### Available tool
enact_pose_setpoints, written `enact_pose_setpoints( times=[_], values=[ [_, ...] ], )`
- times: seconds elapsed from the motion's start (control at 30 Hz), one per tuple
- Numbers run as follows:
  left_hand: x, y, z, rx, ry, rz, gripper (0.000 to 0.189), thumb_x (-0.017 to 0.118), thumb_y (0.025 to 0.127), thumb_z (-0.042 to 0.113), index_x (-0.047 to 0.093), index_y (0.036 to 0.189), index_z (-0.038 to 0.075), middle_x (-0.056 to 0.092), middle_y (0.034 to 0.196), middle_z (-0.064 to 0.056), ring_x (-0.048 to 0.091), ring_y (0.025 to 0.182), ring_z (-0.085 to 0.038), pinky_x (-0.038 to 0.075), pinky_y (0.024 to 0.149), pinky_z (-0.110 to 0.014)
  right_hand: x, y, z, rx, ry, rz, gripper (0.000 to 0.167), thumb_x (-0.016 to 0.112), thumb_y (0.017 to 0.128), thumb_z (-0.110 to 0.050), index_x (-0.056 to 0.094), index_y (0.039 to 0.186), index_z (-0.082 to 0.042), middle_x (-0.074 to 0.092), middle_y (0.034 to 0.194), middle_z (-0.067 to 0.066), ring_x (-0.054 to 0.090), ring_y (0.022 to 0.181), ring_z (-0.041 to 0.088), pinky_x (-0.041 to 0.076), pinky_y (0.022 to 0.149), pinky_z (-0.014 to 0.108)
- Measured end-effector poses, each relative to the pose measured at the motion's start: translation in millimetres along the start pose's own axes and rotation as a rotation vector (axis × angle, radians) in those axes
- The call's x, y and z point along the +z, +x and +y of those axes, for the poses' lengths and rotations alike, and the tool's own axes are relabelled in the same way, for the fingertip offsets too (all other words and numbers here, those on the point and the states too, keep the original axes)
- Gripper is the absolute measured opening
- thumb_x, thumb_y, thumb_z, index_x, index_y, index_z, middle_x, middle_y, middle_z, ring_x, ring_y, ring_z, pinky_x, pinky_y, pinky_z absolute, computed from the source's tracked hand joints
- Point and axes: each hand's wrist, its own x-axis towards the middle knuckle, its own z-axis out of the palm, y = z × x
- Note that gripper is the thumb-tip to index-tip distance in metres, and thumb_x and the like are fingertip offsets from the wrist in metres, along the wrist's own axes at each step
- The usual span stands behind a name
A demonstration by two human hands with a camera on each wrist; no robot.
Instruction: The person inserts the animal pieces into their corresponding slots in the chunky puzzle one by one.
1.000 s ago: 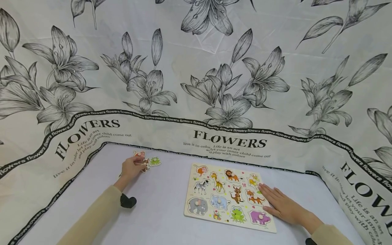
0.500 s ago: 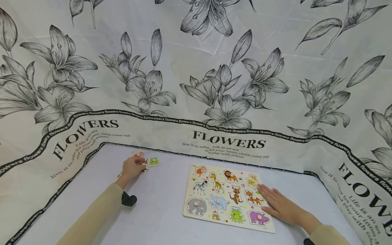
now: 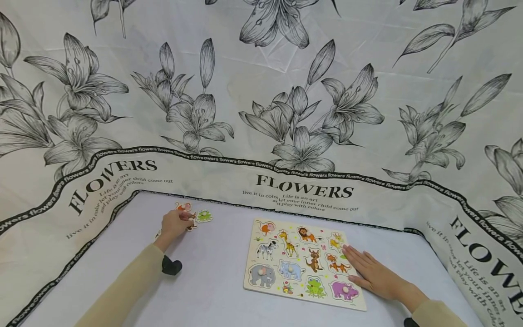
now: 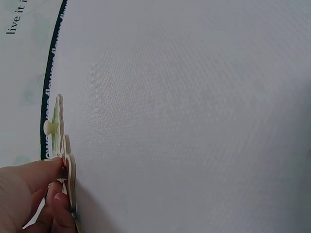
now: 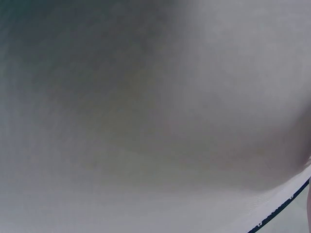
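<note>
At the far left of the table in the head view, my left hand (image 3: 175, 227) pinches a brown animal puzzle piece (image 3: 193, 222), mostly hidden by the fingers. In the left wrist view, the thumb and fingertips (image 4: 57, 167) meet at the thin wooden pieces. A monkey puzzle piece (image 3: 184, 206) lies just behind the hand, and a green frog puzzle piece (image 3: 204, 215) with a knob lies right beside it. My right hand (image 3: 376, 274) rests with straight fingers at the right edge of a wooden animal puzzle board (image 3: 275, 287). The right wrist view is mostly blurred cloth.
An elephant piece (image 3: 262, 275), a blue rhino-like piece (image 3: 291, 270) and a purple hippo piece (image 3: 344, 291), all knobbed, sit in the board. Part of another piece (image 3: 157, 234) shows beside the left wrist. A white cloth with flower print (image 3: 302, 131) rises behind the table.
My left hand stays at the pieces with only slight finger movement. The right hand and the board hold their place; the head view shifts slightly.
</note>
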Motion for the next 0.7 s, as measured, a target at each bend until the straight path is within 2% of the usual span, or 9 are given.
enact_pose_setpoints(
  times=[0.3,0.6,0.7],
  values=[
    [2.1,0.1,-3.3,0.011,0.01,0.027,0.02,0.073,0.081,0.012,0.074,0.096,-0.001,0.072,0.082,-0.014,0.062,0.074,-0.023,0.04,0.062,-0.027,-0.2,-0.2,-1.5,0.007,0.012,-0.009,0.065,0.05,0.098,-0.039,0.033,0.148,-0.002,0.037,0.149,0.024,-0.015,0.138,-0.016,-0.015,0.108,0.007],
    [3.4,-1.2,-5.1,0.048,0.004,0.062,0.019,0.074,0.081,0.013,0.075,0.096,0.001,0.074,0.085,-0.014,0.066,0.081,-0.029,0.047,0.072,-0.037,-2.2,0.6,-3.4,0.018,0.023,-0.031,0.064,0.05,0.098,-0.04,0.034,0.147,-0.001,0.037,0.149,0.024,-0.015,0.136,-0.017,-0.016,0.107,0.005],
    [4.0,-2.2,-4.5,0.05,-0.001,0.065,0.019,0.074,0.08,0.014,0.075,0.096,0.002,0.074,0.085,-0.013,0.067,0.081,-0.028,0.048,0.072,-0.036,-2.7,0.8,-3.7,0.019,0.033,-0.032,0.064,0.05,0.098,-0.04,0.034,0.147,0.0,0.037,0.149,0.024,-0.015,0.137,-0.017,-0.016,0.107,0.005]
  ],
)
